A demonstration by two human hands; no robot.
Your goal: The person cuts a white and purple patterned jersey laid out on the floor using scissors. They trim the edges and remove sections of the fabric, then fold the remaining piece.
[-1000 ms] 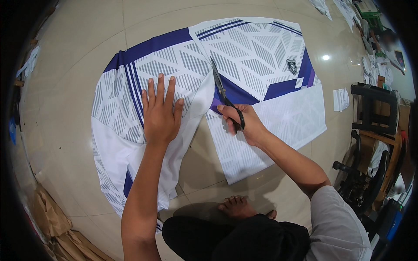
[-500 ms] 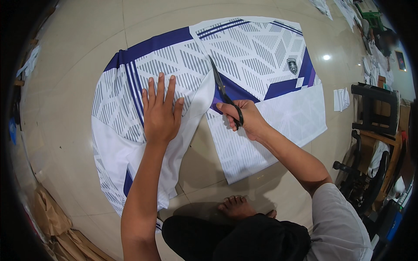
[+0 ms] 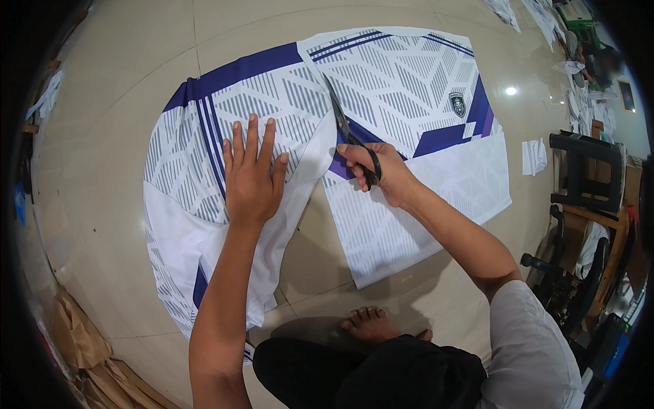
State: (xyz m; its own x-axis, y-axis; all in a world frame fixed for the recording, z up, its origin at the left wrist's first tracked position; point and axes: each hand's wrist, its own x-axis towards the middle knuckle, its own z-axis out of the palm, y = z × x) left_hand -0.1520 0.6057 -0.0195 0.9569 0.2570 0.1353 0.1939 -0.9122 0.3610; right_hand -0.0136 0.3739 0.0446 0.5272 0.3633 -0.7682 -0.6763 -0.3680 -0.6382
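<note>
White fabric [image 3: 402, 75] with grey striped shapes, purple bands and a dark crest lies spread on the tiled floor. Pressing flat on its left part is my left hand [image 3: 252, 177], with the fingers spread. My right hand [image 3: 381, 174] grips the handles of black scissors [image 3: 345, 129]. Their blades point away from me along the split between the left part and the right part. The blade tips reach the fabric near the upper end of this split. In front of my right hand, a folded-over pale flap [image 3: 422, 204] shows the print faintly from behind.
Brown paper [image 3: 78, 334] lies at the lower left. On the right stand a black plastic stool [image 3: 586, 170] and other furniture. A small white scrap [image 3: 535, 157] is on the floor beside the stool. Far at the upper right is another person [image 3: 603, 68]. My bare foot [image 3: 371, 325] is near the fabric.
My right hand and the scissors have moved a little farther away from me along the split. The left hand stays in place on the fabric.
</note>
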